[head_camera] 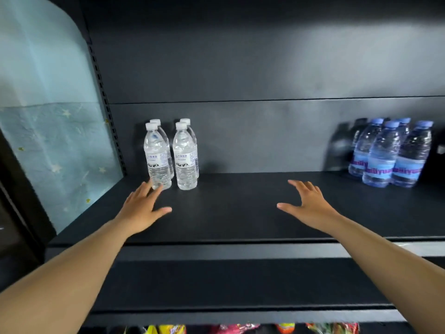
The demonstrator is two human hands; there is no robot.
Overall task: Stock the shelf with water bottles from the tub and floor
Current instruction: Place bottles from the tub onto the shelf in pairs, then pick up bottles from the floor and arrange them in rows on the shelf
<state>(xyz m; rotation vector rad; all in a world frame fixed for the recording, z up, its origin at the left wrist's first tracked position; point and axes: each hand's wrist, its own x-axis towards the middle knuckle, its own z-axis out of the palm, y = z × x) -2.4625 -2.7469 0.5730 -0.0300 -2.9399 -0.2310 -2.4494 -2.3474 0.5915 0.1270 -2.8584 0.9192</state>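
A dark shelf (240,213) fills the view, with a dark back panel (265,136) behind it and a pale blue star-printed sheet (55,145) on the wall to the left. Two bare forearms reach in from the bottom corners. The left hand (142,208) hovers palm down over the shelf, fingers (150,189) spread and holding nothing; its fingertips overlap the base of the nearest clear bottle, though contact cannot be told. The right hand (308,206) is also palm down with fingers (301,185) spread, holding nothing, over the bare middle of the shelf.

At back left stand four clear bottles (185,155), upright in two close pairs, with white caps and white labels whose print is too small to read. At far right stands a blurred cluster of blue bottles (385,155) with blue caps; their blue labels carry purple lettering that reads partly as "yua". Along the bottom edge, colourful packets (240,329) show on a lower level.
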